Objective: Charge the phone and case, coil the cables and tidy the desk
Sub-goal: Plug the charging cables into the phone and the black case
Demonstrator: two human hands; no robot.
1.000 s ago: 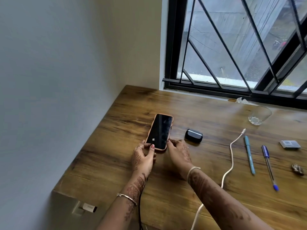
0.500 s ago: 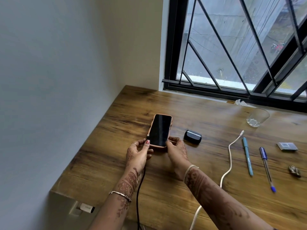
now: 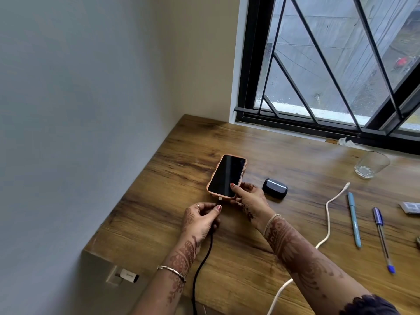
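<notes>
A phone (image 3: 226, 175) in an orange cover, its screen dark, is tilted up off the wooden desk (image 3: 159, 201). My right hand (image 3: 248, 196) grips its lower right corner, thumb on the screen. My left hand (image 3: 201, 220) pinches the plug end of a black cable (image 3: 200, 264) just below the phone's bottom edge, where a small light connector shows. The black cable runs down off the desk's front. A dark earbud case (image 3: 275, 191) lies shut to the right of the phone. A white cable (image 3: 327, 221) snakes across the desk further right.
A teal pen (image 3: 354, 219) and a blue pen (image 3: 383, 239) lie right of the white cable. A glass (image 3: 370, 164) stands near the window sill. A small grey packet (image 3: 410, 208) sits at the right edge. A white charger (image 3: 128, 275) is plugged in below the desk.
The phone's screen has gone dark. My left hand has drawn back from the phone's bottom edge with the black cable's end, and my right hand has lifted the phone's near end.
</notes>
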